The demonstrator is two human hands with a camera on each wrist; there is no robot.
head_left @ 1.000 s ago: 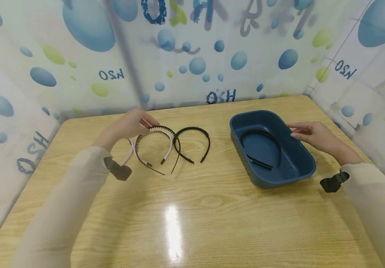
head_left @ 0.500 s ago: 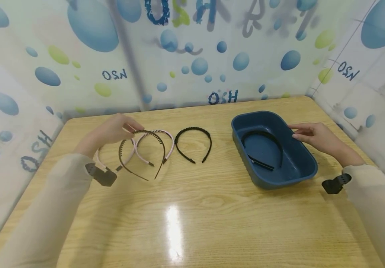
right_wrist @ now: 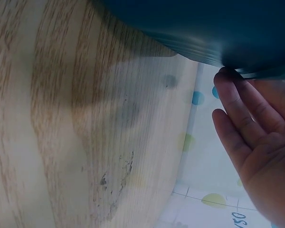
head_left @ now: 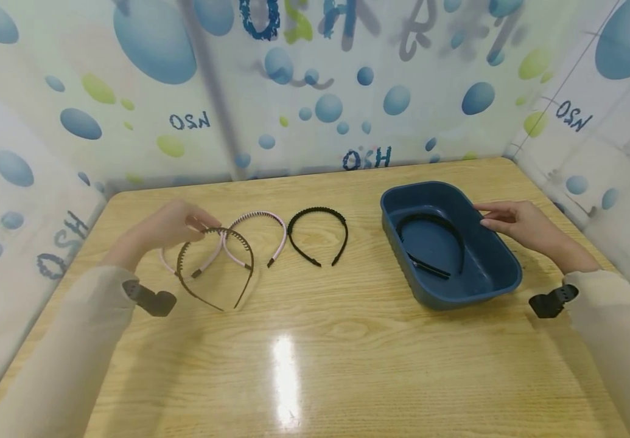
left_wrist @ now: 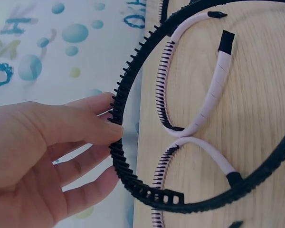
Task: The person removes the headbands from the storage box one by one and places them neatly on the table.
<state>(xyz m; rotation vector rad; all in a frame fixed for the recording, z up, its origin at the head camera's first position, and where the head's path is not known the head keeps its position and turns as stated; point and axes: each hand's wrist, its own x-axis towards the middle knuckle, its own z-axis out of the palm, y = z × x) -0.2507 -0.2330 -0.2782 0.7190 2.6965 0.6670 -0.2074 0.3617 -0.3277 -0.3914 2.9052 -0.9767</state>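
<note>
In the head view my left hand [head_left: 169, 230] holds a thin dark toothed headband [head_left: 252, 261] above the left side of the table. The left wrist view shows thumb and forefinger pinching the top of this headband [left_wrist: 128, 78], its teeth turned inward and outward along the curve. Below it lie two pale pink headbands, one [head_left: 284, 243] to the right and another [head_left: 212, 260] partly hidden by the held one. A black headband [head_left: 317, 210] lies farther right. My right hand [head_left: 523, 228] grips the right rim of a blue plastic basin [head_left: 487, 274], thumb on the inner side.
Inside the basin lies black headband material [head_left: 430, 217], probably more than one piece. The wooden table [head_left: 347, 365] meets a patterned wall covering [head_left: 304, 146] at the back and sides.
My left hand has drawn the dark toothed headband leftward and toward me, away from the black headband, over the pink ones. The right hand stays on the basin; the view has shifted slightly.
</note>
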